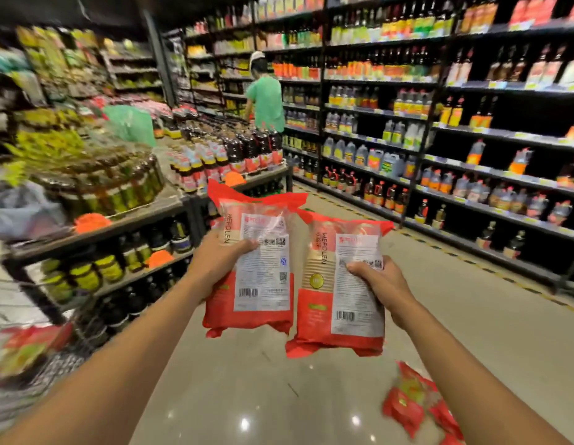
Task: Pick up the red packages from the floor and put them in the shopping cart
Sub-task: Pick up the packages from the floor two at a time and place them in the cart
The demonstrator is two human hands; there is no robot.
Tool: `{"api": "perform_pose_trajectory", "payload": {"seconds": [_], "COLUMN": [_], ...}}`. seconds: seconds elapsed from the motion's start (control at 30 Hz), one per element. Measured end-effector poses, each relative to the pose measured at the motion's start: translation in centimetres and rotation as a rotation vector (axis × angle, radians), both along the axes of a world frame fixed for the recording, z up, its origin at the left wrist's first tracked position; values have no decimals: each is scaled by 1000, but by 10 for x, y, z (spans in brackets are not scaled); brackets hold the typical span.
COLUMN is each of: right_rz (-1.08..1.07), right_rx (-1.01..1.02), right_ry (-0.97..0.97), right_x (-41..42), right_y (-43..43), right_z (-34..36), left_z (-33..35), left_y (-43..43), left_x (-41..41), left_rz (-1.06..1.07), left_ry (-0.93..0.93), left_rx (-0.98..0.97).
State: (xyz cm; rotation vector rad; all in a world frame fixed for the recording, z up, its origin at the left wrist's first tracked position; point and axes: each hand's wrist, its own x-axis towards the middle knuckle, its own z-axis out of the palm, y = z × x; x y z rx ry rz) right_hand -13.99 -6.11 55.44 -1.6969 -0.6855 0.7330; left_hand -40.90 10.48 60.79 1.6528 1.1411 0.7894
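Both forearms stretch up from the bottom of the frame, each ending in a loaded hand. At centre, the left hand [215, 261] is curled around the side of a red noodle package [256, 264], thumb pressed over its white label. Just right of it, the right hand [383, 284] clamps a second red package [340, 290] the same way, thumb on the printed back. These two packs hang upright, nearly touching, well above the glossy floor [247, 396].

More red packages [417, 409] lie in a loose heap on the floor at the lower right, beside the right forearm, not yet collected. Blurred at the lower left edge is what looks like the wire shopping cart [38, 364], with something red already inside.

I'd guess the risk lies in the swing left: slick plastic held one-handed could slide out, and the left elbow passes close to the low shelf of jars [96, 271]. A step back could also land on the heap.

Open room runs up the middle of the aisle; bottle shelving [471, 187] lines the right side, and another shopper [266, 101] stands far off.
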Motion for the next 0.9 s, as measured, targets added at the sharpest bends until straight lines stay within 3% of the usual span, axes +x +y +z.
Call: {"api": "perform_pose_trajectory", "payload": {"seconds": [0.2, 0.47, 0.7, 0.9], "right_rz": [328, 722, 1018, 1115], "right_rx": [43, 65, 86, -14], "right_ry": [-2, 66, 130, 163], "right_x": [-145, -311, -427, -511], "right_y": [135, 281, 379, 420], "right_z": [17, 5, -16, -48], "left_z": [9, 5, -7, -36], "left_y": [39, 75, 106, 120], "left_x": [-178, -350, -451, -520], "left_rz": [369, 707, 965, 1067], "left_ry": [-30, 2, 54, 81], "left_rx": [14, 3, -41, -117]}}
